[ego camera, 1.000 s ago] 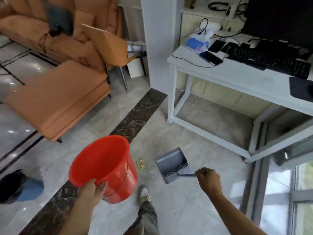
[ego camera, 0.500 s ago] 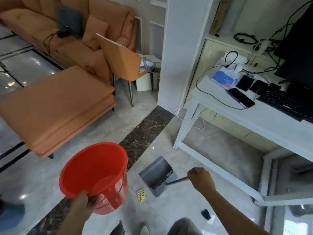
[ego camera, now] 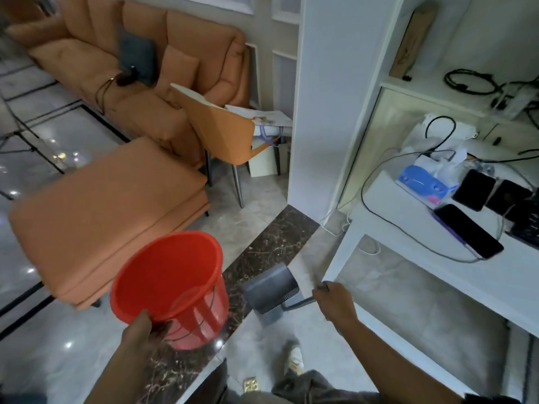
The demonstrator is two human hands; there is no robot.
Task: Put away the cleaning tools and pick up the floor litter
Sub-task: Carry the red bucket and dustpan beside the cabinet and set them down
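Left hand (ego camera: 143,330) grips red bucket (ego camera: 172,284); right hand (ego camera: 335,300) holds dustpan (ego camera: 269,287).

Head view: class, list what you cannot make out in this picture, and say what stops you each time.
1. Dustpan handle's end: head view, wrapped inside the right hand.
2. Left hand fingers: head view, dark and blurred at the red bucket rim it grips.
3. Gold litter on the floor: head view, too small to identify.
4. Shoe: head view, blurred.
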